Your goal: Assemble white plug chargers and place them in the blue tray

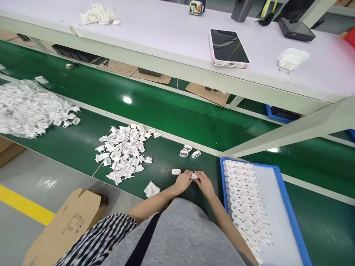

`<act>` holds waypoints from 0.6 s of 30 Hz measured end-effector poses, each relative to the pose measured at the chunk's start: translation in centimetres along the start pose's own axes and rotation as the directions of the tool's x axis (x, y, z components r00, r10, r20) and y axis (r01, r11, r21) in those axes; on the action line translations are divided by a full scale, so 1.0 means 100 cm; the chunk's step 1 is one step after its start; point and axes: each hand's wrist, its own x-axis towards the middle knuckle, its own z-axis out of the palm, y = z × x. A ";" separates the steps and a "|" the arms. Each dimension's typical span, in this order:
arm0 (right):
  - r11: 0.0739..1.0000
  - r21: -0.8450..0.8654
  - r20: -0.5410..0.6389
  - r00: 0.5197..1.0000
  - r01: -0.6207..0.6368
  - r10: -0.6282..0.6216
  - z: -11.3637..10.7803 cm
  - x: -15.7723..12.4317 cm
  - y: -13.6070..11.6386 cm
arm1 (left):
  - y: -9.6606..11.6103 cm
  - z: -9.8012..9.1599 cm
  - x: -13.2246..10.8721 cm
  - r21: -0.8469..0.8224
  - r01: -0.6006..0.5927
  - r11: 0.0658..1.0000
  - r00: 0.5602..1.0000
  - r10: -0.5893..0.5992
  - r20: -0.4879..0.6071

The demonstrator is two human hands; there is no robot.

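Note:
Between the fingers of my left hand [183, 182] and my right hand [204, 184] is a small white charger housing [194, 176]. Both hands are closed on it from either side, low over the green bench. Just left of my left fingertips lies a single white oval charger piece [176, 171]. Beyond my hands sit three open housings [188, 148] with parts showing inside. A large loose pile of white plug shells [126, 149] spreads to the left. A crumpled white cloth [151, 189] lies near my left forearm.
On the right, a blue-rimmed tray [288, 207] holds rows of white chargers [242, 192]. A bag of white shells [30, 107] lies far left. A raised shelf [166, 33] carries a phone [229, 46] and a plug [293, 59]; its post [277, 129] stands beside the tray.

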 end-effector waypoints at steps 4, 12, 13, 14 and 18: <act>0.996 -0.091 0.124 0.992 0.018 -0.007 -0.008 0.006 0.000 | 0.005 -0.006 0.002 0.169 -0.009 0.986 0.999 0.001 0.052; 0.960 -0.259 0.457 0.889 0.102 0.028 -0.036 0.033 -0.016 | 0.027 -0.026 0.025 0.234 0.139 0.962 0.947 -0.199 0.253; 0.950 -0.289 0.477 0.878 0.114 0.040 -0.037 0.035 -0.017 | 0.028 -0.027 0.029 0.229 0.155 0.961 0.942 -0.213 0.261; 0.941 -0.316 0.492 0.869 0.125 0.049 -0.037 0.037 -0.018 | 0.029 -0.027 0.032 0.224 0.168 0.960 0.936 -0.227 0.270; 0.918 -0.365 0.504 0.862 0.155 0.055 -0.034 0.038 -0.018 | 0.031 -0.020 0.040 0.230 0.158 0.960 0.932 -0.222 0.287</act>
